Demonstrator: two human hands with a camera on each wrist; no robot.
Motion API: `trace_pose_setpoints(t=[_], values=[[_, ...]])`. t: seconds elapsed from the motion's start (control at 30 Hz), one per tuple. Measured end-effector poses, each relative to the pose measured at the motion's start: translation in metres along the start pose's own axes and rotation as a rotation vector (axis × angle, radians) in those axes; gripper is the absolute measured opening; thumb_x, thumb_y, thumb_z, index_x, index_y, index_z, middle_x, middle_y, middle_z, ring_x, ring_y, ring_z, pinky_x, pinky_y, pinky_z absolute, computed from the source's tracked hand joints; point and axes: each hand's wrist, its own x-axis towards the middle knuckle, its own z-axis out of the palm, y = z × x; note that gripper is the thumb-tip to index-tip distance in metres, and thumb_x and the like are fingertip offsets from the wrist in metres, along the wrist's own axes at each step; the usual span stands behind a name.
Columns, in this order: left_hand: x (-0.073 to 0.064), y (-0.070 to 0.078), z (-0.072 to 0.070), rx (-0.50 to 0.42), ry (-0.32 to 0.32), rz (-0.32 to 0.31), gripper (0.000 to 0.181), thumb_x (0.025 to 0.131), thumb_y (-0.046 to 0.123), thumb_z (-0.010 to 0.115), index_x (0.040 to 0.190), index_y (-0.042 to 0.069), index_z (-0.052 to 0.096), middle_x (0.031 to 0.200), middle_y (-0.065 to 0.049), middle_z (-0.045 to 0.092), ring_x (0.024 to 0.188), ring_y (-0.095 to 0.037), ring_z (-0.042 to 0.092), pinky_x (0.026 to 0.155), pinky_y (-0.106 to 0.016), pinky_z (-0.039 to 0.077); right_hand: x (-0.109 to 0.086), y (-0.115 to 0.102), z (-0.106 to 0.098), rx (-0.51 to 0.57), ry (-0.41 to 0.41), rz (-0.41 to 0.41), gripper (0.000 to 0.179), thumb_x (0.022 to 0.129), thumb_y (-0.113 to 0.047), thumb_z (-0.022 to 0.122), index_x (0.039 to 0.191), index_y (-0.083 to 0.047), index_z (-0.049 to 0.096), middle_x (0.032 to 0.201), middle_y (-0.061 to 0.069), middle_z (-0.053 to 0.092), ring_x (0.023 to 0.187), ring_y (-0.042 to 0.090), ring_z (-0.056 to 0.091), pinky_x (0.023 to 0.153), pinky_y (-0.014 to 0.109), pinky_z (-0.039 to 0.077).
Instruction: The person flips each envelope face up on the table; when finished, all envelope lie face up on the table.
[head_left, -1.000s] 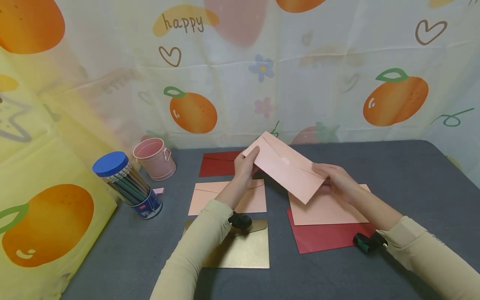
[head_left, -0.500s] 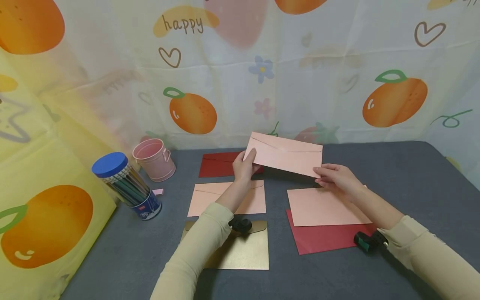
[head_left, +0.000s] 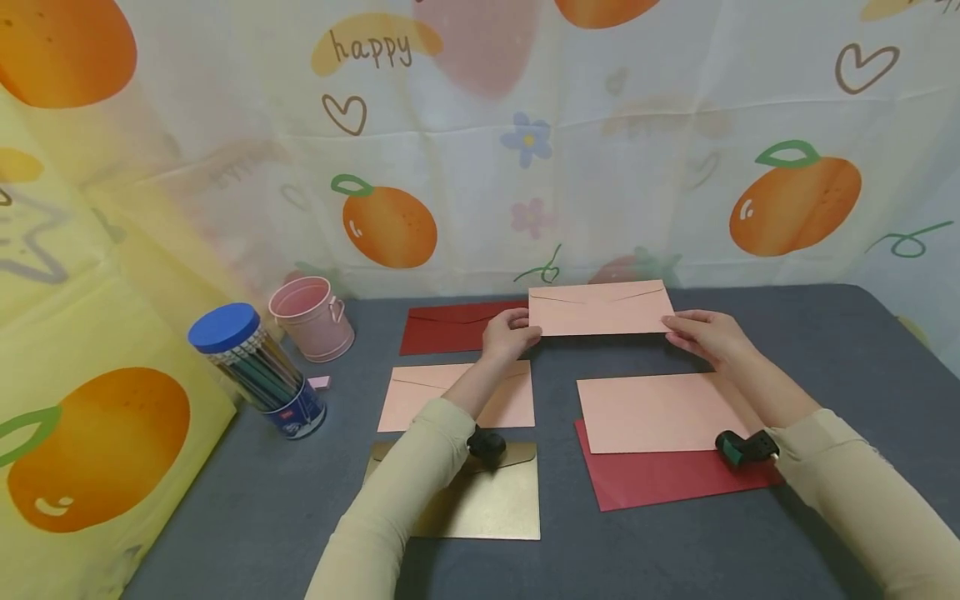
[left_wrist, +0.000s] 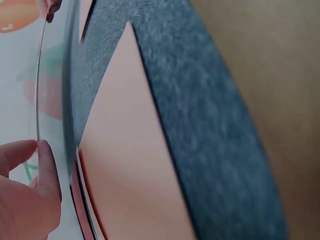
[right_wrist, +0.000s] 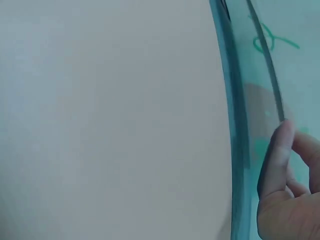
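A pale pink envelope [head_left: 600, 310], flap side up, is held nearly level at the back of the table. My left hand [head_left: 508, 337] pinches its left end between thumb and fingers. At its right end my right hand [head_left: 705, 335] pinches the corner the same way. Both wrist views show the envelope edge-on, with the left hand [left_wrist: 30, 185] and right hand [right_wrist: 287, 175] gripping its ends. Left of it lies a dark red envelope [head_left: 446, 330], partly behind my left hand. Nearer to me are another pink envelope [head_left: 416, 396] and a gold envelope [head_left: 487, 504], partly under my left forearm.
On the right, a pink envelope [head_left: 660, 417] lies over a larger red envelope [head_left: 652, 487], near my right forearm. At the left stand a blue-lidded tub of pencils [head_left: 258, 371] and a pink bucket [head_left: 311, 321], with a small pink block [head_left: 319, 382] beside them.
The held envelope has turned from a steep slant to nearly level, then moved right and lower towards the back of the table. Both hands have kept hold of its ends.
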Motion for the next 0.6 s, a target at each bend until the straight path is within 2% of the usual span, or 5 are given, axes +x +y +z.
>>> trace_pose_setpoints(t=[0.2, 0.3, 0.47, 0.53, 0.6], values=[[-0.001, -0.002, 0.01, 0.328, 0.0, 0.076, 0.039, 0.086, 0.008, 0.072, 0.125, 0.004, 0.064, 0.115, -0.008, 0.066, 0.105, -0.021, 0.063, 0.084, -0.028, 0.053, 0.004, 0.0, -0.008, -0.057, 0.01, 0.012, 0.071, 0.096, -0.015, 0.063, 0.148, 0.011, 0.023, 0.082, -0.015, 0.066, 0.077, -0.002, 0.067, 0.079, 0.019, 0.053], [-0.004, -0.004, 0.012, 0.334, -0.037, 0.079, 0.04, 0.087, 0.006, 0.071, 0.125, 0.002, 0.063, 0.117, -0.009, 0.065, 0.107, -0.021, 0.064, 0.086, -0.029, 0.053, 0.007, 0.004, -0.011, -0.083, 0.014, -0.004, 0.068, 0.097, -0.011, 0.06, 0.148, 0.012, 0.022, 0.086, -0.013, 0.064, 0.077, -0.003, 0.067, 0.082, 0.02, 0.053], [-0.006, -0.003, 0.013, 0.341, -0.073, 0.118, 0.042, 0.085, 0.002, 0.072, 0.126, 0.0, 0.062, 0.116, -0.012, 0.066, 0.106, -0.023, 0.064, 0.086, -0.031, 0.053, 0.008, 0.008, -0.014, -0.164, 0.003, -0.03, 0.067, 0.097, -0.008, 0.059, 0.148, 0.013, 0.021, 0.133, 0.027, 0.049, 0.077, -0.007, 0.064, 0.085, 0.022, 0.052], [-0.006, -0.003, 0.014, 0.365, -0.079, 0.127, 0.042, 0.085, 0.002, 0.072, 0.126, 0.001, 0.062, 0.116, -0.012, 0.067, 0.104, -0.022, 0.063, 0.085, -0.03, 0.053, 0.007, 0.009, -0.014, -0.263, 0.004, -0.048, 0.067, 0.097, -0.012, 0.059, 0.148, 0.012, 0.022, 0.146, 0.033, 0.033, 0.086, 0.0, 0.067, 0.089, 0.026, 0.051], [-0.005, -0.004, 0.014, 0.395, -0.081, 0.132, 0.043, 0.086, 0.003, 0.072, 0.127, 0.003, 0.062, 0.116, -0.01, 0.067, 0.103, -0.02, 0.062, 0.085, -0.028, 0.053, 0.005, 0.009, -0.014, -0.435, 0.028, -0.079, 0.069, 0.097, -0.019, 0.062, 0.148, 0.011, 0.027, 0.145, 0.034, 0.035, 0.103, 0.011, 0.066, 0.095, 0.035, 0.05]])
